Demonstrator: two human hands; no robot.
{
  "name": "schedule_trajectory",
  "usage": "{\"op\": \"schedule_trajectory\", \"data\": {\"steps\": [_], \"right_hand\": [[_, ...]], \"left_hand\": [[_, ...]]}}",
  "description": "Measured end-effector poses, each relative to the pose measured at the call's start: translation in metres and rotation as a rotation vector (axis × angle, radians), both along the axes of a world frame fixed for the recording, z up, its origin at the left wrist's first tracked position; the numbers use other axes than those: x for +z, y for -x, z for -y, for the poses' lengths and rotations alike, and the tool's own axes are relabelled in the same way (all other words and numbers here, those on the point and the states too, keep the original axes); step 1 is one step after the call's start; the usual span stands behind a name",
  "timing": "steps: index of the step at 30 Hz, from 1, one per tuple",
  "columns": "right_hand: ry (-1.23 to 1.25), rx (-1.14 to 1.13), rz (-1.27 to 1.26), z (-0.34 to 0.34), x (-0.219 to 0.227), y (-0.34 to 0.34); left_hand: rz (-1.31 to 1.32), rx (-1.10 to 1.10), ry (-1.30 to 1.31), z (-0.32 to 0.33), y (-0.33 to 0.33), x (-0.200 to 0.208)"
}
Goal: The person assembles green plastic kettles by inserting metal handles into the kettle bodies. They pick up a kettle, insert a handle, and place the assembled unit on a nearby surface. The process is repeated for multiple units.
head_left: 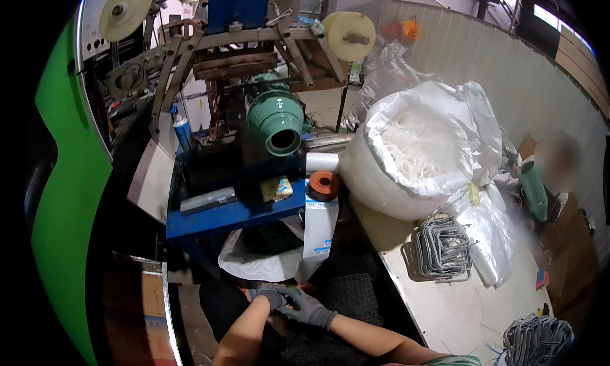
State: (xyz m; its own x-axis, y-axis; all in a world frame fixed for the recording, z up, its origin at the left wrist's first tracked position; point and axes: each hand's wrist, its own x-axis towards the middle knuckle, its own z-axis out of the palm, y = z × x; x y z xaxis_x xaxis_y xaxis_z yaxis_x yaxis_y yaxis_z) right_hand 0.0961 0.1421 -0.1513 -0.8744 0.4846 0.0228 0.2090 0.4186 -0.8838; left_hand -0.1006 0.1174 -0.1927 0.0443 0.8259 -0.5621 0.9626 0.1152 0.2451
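My left hand and my right hand, both in grey work gloves, meet low in front of me above my lap. Their fingers are curled toward each other, and whatever lies between them is too small or hidden to name. Just beyond the hands is a white sack with dark stuff inside. Over it hangs a strip of white printed film from the edge of a blue machine table.
On the blue table stands a machine with a green cylindrical nozzle; a reddish-brown tape roll lies at its right. A big white sack of pale rings and bundled metal wire frames rest on the right-hand table. A blurred person is far right.
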Motion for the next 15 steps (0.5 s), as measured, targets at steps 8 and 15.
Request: {"op": "schedule_trajectory", "data": {"steps": [8, 15], "right_hand": [[-0.035, -0.044, 0.205, -0.002, 0.005, 0.006], [-0.044, -0.031, 0.166, -0.001, 0.012, 0.007]], "left_hand": [[0.014, 0.008, 0.148, 0.002, -0.006, 0.001], [0.007, -0.026, 0.204, 0.001, -0.001, -0.008]]}}
